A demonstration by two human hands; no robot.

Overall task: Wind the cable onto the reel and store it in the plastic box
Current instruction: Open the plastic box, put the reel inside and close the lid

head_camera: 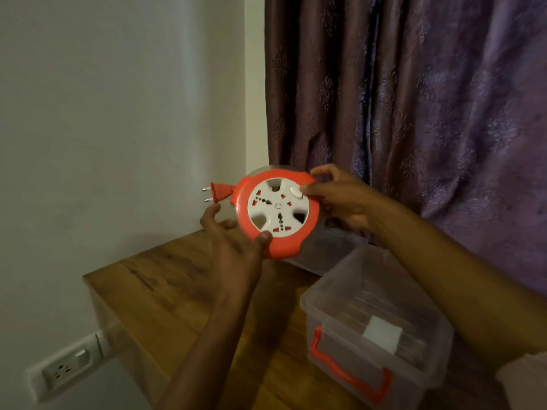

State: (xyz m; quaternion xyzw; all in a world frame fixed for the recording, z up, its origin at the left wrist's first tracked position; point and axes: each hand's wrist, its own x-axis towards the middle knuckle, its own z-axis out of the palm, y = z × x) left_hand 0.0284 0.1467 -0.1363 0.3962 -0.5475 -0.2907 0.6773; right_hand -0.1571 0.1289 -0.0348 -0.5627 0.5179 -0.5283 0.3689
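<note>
Both hands hold the reel (278, 213) up in the air, above the far part of the wooden table (165, 279). In the head view, the left hand (233, 247) is below and to the left of the reel; its thumb presses on the lower orange rim and the other fingers seem to go behind the body, so it grips the reel from the near-left side. The right hand (340, 199) is at the right side of the reel; its thumb and first finger pinch the white knob (297, 192) on the white face, and the other fingers curl over the upper right rim.

No loose cable is visible. Only the orange plug (217, 192) sticks out from the left side of the reel, close to the rim, with its two pins pointing left toward the wall. So the winding step looks finished, or almost finished, and the storing step is next.

The plastic box (376, 329) stands open on the table, near and to the right, below the right forearm, well apart from the reel. What may be its lid lies farther back, behind the reel; this is not clear. For the next move, the reel probably must come down and to the right, laid flat so that it and the plug pass inside the box walls.
</note>
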